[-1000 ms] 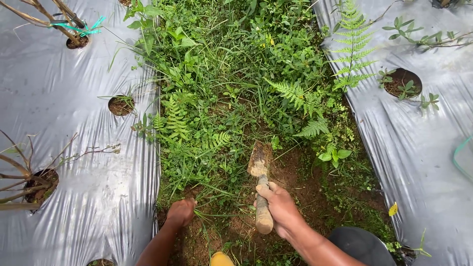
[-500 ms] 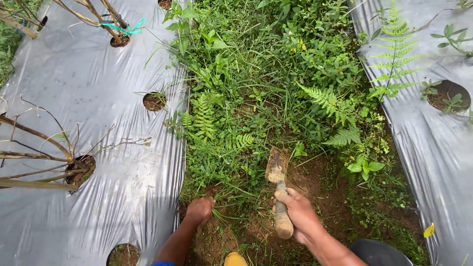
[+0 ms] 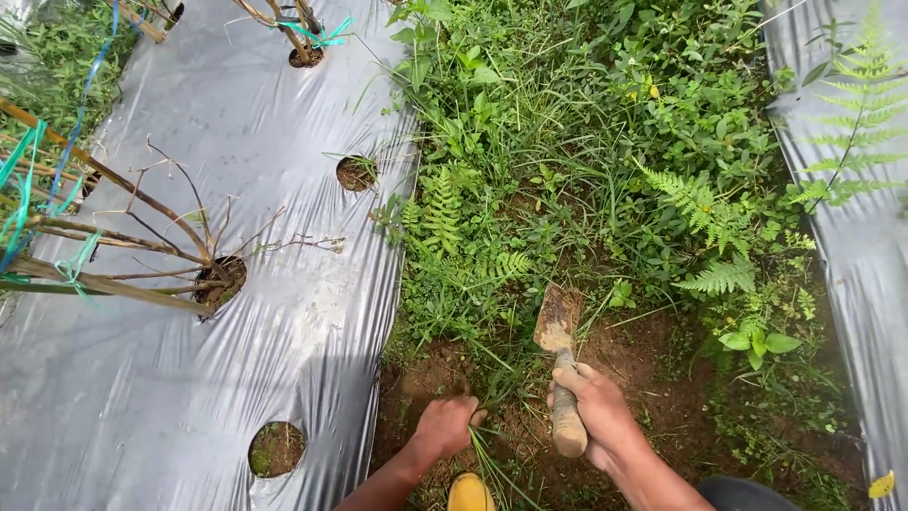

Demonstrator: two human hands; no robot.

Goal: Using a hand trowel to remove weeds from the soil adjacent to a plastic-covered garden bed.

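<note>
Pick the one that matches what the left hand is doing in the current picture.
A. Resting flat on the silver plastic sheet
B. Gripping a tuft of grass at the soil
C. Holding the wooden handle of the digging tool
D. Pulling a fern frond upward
B: the left hand is closed around a tuft of grass at the bare soil, while the right hand holds the digging tool by its wooden handle.

A single head-worn camera looks steeply down, close above the weedy strip (image 3: 586,189) between plastic sheets (image 3: 189,360).
</note>
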